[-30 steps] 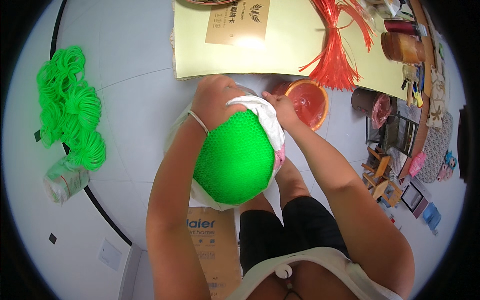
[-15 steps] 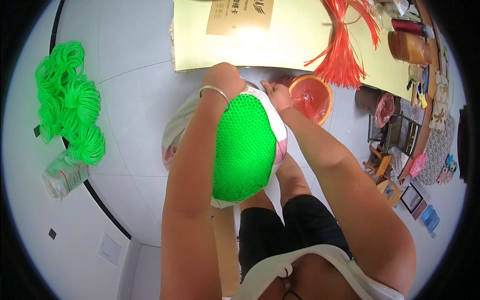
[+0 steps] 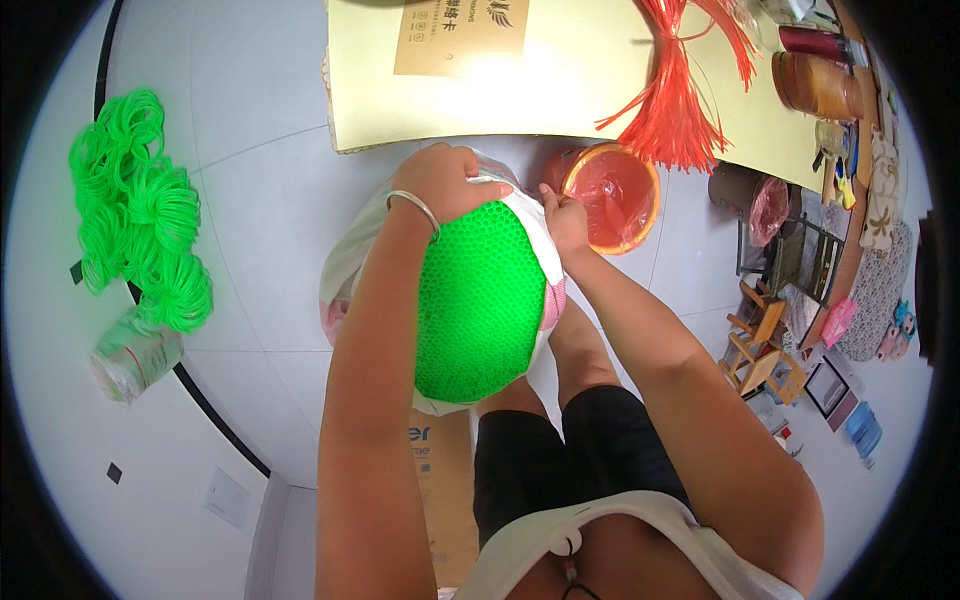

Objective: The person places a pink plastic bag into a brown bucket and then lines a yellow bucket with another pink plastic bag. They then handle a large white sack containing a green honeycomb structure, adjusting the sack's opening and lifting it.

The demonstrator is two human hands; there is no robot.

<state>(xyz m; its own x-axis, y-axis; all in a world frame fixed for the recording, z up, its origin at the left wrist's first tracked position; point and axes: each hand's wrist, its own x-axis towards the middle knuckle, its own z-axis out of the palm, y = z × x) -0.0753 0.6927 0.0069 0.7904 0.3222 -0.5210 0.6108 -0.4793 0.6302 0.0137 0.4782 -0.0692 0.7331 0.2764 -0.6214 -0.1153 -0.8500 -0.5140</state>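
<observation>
A white cloth-like bag [image 3: 362, 235] with pink patches stands in front of my legs. Its mouth surrounds a bright green mass with a honeycomb-like surface [image 3: 480, 305]. At the far left of the mouth, my left hand [image 3: 445, 183] is closed on the white edge, its thumb lying along the rim. My right hand [image 3: 567, 220] pinches the rim on the far right side, fingers curled. Part of the bag's left side is hidden behind my left forearm.
Ahead, a pale yellow tabletop [image 3: 560, 95] carries red strands [image 3: 675, 110]. An orange-rimmed bin [image 3: 622, 205] stands beside my right hand. Coiled green tubing [image 3: 150, 210] and a clear plastic bag [image 3: 137, 355] lie left. A cardboard box [image 3: 445, 500] sits by my legs.
Both hands have come slightly nearer to me along the bag's rim. My right fingers, earlier reaching farther out, are now folded on the edge. The whole view has shifted a little.
</observation>
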